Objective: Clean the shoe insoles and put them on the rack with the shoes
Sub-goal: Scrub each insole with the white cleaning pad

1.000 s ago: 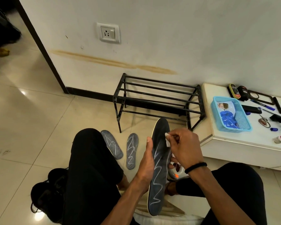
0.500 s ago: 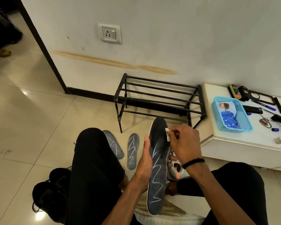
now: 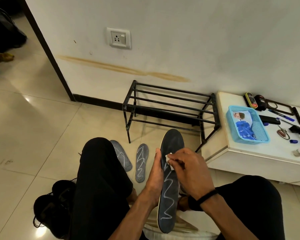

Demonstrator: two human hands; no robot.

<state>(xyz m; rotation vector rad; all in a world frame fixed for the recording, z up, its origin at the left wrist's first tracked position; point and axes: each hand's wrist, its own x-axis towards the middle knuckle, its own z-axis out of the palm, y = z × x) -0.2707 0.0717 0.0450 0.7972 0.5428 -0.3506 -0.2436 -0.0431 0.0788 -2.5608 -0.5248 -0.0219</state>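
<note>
Left hand (image 3: 154, 177) grips long dark chalk-marked insole (image 3: 171, 181); right hand (image 3: 190, 170) pinches small white wipe (image 3: 169, 161).

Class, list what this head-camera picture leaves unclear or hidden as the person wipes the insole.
- The white wipe: mostly covered by the right hand; material unclear.
- The held insole: its left edge is behind the left hand.
- One floor insole: partly hidden by the knee.
- Black shoes: too dark to count.
- Small items on the white table: cut off at the right edge.

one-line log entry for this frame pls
step: wiping insole | left hand: holds insole | right hand: pinches white wipe | rack: bare
</note>
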